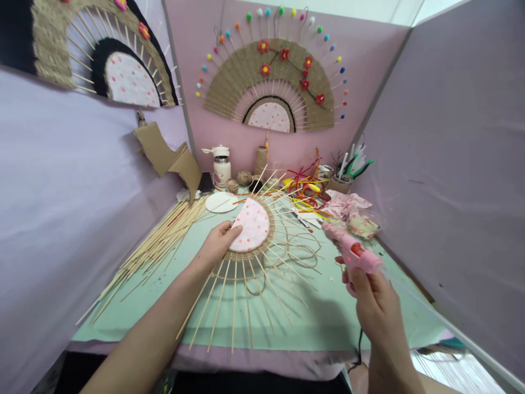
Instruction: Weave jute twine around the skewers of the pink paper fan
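My left hand point(223, 239) pinches the straight edge of a half-round piece point(253, 224) covered in white cloth with pink dots. Woven cord borders its curve, and thin wooden sticks point(249, 301) fan out from it over the table. A loose loop of twine point(303, 249) lies among the sticks on the right. My right hand point(371, 298) is wrapped round the handle of a pink glue gun point(353, 251), held to the right of the fan with its nozzle toward the upper left, apart from the sticks.
Many loose sticks point(159, 241) lie at the left beside a white oval point(221, 202). Along the back stand a bottle point(222, 169), twine balls point(244, 177), coloured stems point(305, 189) and a tool pot point(339, 185). Finished fans point(229, 82) hang on the walls; a cord point(360, 347) drops over the front edge.
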### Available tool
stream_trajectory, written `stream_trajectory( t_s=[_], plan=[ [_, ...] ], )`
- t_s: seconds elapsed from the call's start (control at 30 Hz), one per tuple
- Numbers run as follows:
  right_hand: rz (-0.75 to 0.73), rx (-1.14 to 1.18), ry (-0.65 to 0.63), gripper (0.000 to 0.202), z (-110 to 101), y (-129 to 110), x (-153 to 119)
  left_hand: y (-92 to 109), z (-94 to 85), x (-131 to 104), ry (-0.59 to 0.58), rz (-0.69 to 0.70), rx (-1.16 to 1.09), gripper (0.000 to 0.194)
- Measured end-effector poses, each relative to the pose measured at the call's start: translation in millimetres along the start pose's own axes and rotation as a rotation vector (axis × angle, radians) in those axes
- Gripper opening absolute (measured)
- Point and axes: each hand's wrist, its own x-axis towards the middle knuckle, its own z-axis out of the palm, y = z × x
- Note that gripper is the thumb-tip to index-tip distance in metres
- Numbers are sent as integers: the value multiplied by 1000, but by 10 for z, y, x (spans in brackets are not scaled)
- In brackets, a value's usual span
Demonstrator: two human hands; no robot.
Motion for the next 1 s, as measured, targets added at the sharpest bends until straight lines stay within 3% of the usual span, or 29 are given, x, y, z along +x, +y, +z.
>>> stream_trajectory(
  t_s=[0.13, 0.23, 0.33, 0.47, 0.53, 0.6, 0.7, 0.77, 0.83, 0.9, 1.0],
  plan=[
    [31, -189, 134, 50, -317, 166, 187, 85, -5, -18, 39, -38, -52, 40],
    [-36, -365, 68, 51, -470, 298, 388, 156, -12, -36, 77, -83, -88, 35],
    [-85, -565, -77, 49, -448, 522, 534, 178, -26, -37, 110, -101, -96, 30],
    [-110, -742, -170, 42, -313, 879, 607, 140, -48, -7, 47, -109, -129, 30],
    [-94, -818, -172, 39, -291, 944, 614, 123, -51, 4, 25, -110, -136, 31],
    [-113, -839, -83, 41, -298, 859, 613, 118, -45, 3, 17, -113, -136, 33],
    [-242, -559, 41, 47, -265, 482, 599, 126, -29, -23, -5, -125, -153, 34],
    [-227, -204, -33, 43, -164, 184, 589, 134, -22, -50, -44, -157, -192, 33],
    [-99, 95, -207, 40, -10, -39, 582, 142, -18, -74, -78, -201, -238, 31],
    [-42, 316, -309, 35, 153, -150, 580, 150, -15, -91, -102, -226, -269, 30],
    [19, 559, -350, 32, 317, -180, 580, 159, -7, -100, -127, -225, -280, 29]
  ],
)
